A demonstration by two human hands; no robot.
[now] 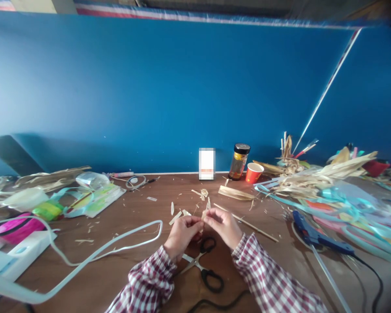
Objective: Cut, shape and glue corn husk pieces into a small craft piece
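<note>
My left hand [186, 230] and my right hand [224, 224] meet over the middle of the table, fingertips pinched together. Between them is a small pale piece of dried husk [208, 204], whose pointed tip sticks up; its lower part is hidden by my fingers. Right below the hands lie open scissors [197, 262] with black handles, the blades partly under my left wrist. Several cut husk scraps [176, 217] lie just beyond my left hand. A thin stick [247, 223] runs out to the right from behind my right hand.
A blue glue gun [322, 237], dried husks [322, 178] and ribbons [355, 208] lie on the right. A lidded bottle [238, 161] and red paper cup [254, 173] stand at the back. On the left are a white cable [111, 250], a power strip [22, 256] and bags [48, 209].
</note>
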